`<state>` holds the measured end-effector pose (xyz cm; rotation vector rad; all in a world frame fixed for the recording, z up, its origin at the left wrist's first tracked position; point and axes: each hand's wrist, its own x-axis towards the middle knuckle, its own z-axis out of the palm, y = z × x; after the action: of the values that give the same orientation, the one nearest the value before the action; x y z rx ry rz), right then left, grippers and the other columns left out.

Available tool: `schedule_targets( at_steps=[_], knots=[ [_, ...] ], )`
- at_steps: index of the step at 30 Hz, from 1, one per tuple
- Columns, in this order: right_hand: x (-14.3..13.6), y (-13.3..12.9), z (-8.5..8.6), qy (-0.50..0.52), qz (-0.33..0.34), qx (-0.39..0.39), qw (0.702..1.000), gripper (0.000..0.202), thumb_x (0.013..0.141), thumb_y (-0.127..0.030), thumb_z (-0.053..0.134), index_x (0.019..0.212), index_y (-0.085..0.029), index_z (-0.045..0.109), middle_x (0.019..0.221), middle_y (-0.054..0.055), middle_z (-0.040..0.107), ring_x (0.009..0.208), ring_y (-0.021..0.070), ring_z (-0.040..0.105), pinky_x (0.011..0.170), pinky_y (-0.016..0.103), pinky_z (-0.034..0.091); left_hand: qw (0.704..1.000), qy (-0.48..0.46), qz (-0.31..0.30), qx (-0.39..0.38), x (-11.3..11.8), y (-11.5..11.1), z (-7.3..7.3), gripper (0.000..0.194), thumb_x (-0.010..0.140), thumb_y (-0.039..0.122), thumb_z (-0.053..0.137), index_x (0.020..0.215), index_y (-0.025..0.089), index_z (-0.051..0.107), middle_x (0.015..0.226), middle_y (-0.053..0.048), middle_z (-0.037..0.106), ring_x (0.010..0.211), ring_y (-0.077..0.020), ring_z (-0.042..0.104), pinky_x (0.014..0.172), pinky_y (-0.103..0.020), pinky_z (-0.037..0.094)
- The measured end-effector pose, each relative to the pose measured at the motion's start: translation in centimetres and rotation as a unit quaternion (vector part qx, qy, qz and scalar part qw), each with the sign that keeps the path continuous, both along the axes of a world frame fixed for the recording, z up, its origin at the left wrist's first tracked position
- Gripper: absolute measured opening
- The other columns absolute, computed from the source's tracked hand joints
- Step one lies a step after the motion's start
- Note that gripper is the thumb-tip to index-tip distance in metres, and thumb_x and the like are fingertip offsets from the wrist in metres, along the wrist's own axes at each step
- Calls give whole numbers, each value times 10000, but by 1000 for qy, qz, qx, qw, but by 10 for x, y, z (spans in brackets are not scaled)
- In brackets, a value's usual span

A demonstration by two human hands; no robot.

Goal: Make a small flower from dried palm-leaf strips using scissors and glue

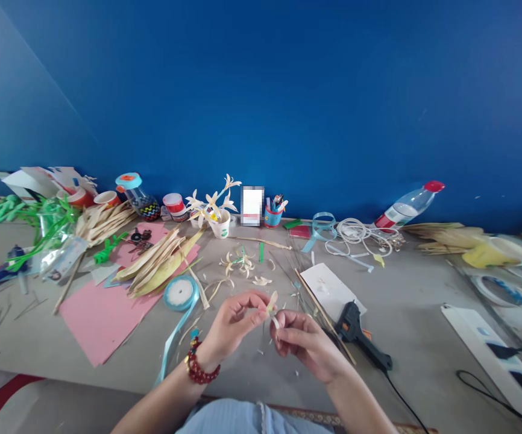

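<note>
Just in front of my body, both hands are close together above the grey table. My left hand [240, 322], with a red bead bracelet [201, 369] on its wrist, pinches a small pale petal-like piece of dried husk [272, 300] between thumb and fingertips. My right hand [306, 340] is closed, its thumb and fingers pressed on a narrow whitish strip [276, 323] just below that piece. Whether the two pieces touch I cannot tell. Beyond the hands lie small husk flowers [238, 263] and a loose petal [261, 281].
To the right lie a black glue gun [358, 331], a white card [327, 286] and a power strip [482, 346]. On the left are a blue ribbon roll [180, 293], dried husks [157, 265] and pink paper [102, 319]. A cup [220, 228] of husk flowers stands at the back.
</note>
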<state>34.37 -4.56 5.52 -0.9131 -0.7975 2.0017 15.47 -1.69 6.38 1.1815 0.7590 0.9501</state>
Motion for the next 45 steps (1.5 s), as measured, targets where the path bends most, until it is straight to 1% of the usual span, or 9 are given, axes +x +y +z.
schedule_targets(
  at_steps=[4, 9, 17, 27, 30, 36, 39, 42, 45],
  knots=[
    [-4, 0, -2, -30, -28, 45, 998, 255, 702, -330, 833, 718, -160, 644, 642, -25, 561, 575, 96, 509, 569, 215, 400, 999, -37, 6, -31, -1, -1, 1, 152, 843, 281, 684, 774, 149, 656, 973, -82, 662, 911, -195, 588, 816, -285, 427],
    [-8, 1, -1, -125, -130, 159, 971, 202, 785, -337, 760, 703, -180, 664, 673, -19, 545, 594, 106, 479, 557, 220, 382, 992, -86, 40, -84, 0, -3, -3, 135, 812, 253, 723, 746, 153, 660, 917, -52, 664, 868, -167, 570, 794, -258, 410],
    [-15, -1, 3, -349, -264, 412, 799, 151, 865, -185, 649, 715, -196, 663, 787, 43, 626, 699, 166, 605, 618, 261, 469, 985, -133, 21, -108, 10, -11, -7, 82, 820, 210, 721, 770, 158, 681, 866, -32, 646, 847, -147, 562, 803, -252, 403],
    [-18, -11, -5, -432, -286, 565, 642, 262, 824, -21, 621, 949, -231, 714, 867, 69, 717, 723, 183, 685, 661, 290, 557, 971, -172, 40, -161, 18, -12, -5, 111, 789, 231, 752, 772, 152, 675, 817, -39, 668, 805, -154, 588, 811, -274, 424],
    [-18, -13, -6, -431, -281, 559, 650, 300, 816, -34, 635, 998, -260, 710, 886, 74, 738, 750, 208, 693, 680, 323, 569, 970, -173, 37, -166, 18, -12, -3, 133, 769, 241, 769, 754, 151, 673, 797, -36, 662, 783, -152, 584, 795, -271, 428],
    [-16, -15, -6, -379, -252, 461, 761, 222, 836, -108, 622, 985, -256, 694, 875, 88, 709, 707, 221, 656, 591, 319, 538, 967, -177, 39, -177, 16, -11, -5, 151, 746, 250, 789, 748, 151, 675, 798, -37, 649, 787, -155, 577, 786, -267, 426],
    [-13, -14, -6, -337, -257, 434, 795, 229, 855, -111, 575, 1012, -251, 664, 870, 72, 688, 751, 219, 650, 633, 317, 527, 966, -184, 30, -178, 16, -10, -7, 152, 743, 244, 792, 742, 149, 674, 785, -40, 647, 795, -160, 579, 791, -271, 421],
    [-11, -12, -5, -327, -253, 439, 798, 224, 859, -108, 559, 998, -248, 664, 823, 53, 680, 716, 203, 640, 622, 298, 509, 967, -179, 20, -178, 15, -9, -7, 146, 745, 236, 791, 737, 144, 679, 772, -40, 646, 786, -156, 577, 783, -269, 417],
    [-3, -11, -9, -368, -241, 451, 776, 193, 856, -110, 576, 951, -246, 675, 816, 51, 697, 724, 207, 655, 652, 304, 509, 969, -168, 19, -182, 14, -8, -5, 150, 746, 241, 792, 737, 147, 676, 768, -33, 642, 773, -147, 571, 772, -260, 412]
  ],
)
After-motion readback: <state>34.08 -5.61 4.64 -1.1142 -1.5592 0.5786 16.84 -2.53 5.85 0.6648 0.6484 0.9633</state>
